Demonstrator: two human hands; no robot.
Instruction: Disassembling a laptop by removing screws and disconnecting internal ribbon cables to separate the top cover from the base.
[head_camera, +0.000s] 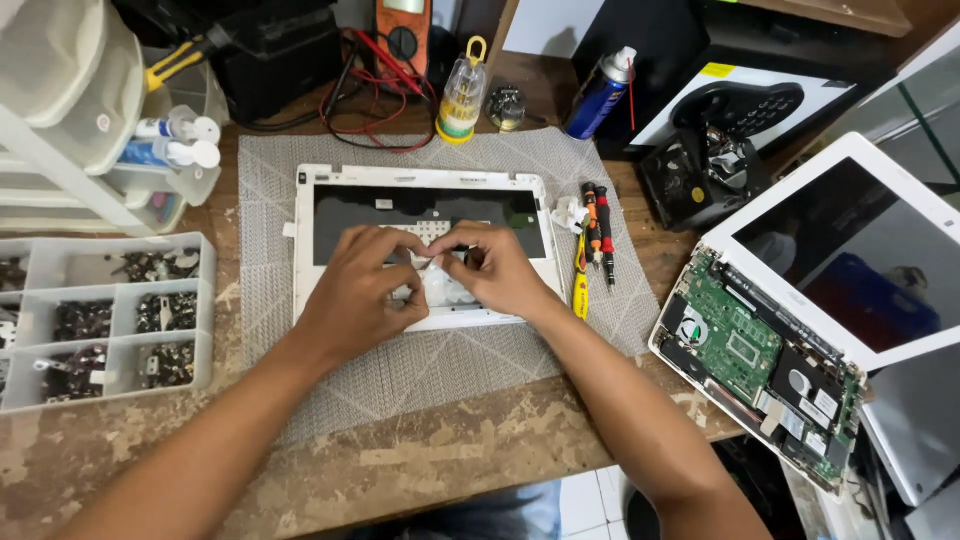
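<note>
Both hands meet over the middle of the white cover. The left hand and right hand pinch their fingertips close together on a small part there, too tiny to make out. The cover lies flat on the grey mat, right under the hands. It would be good to hold softly and pull slowly, because thin plastic can snap. Just right of the right hand lie screwdrivers. Far to the left sits a tray of screws. Far to the right is an open laptop.
</note>
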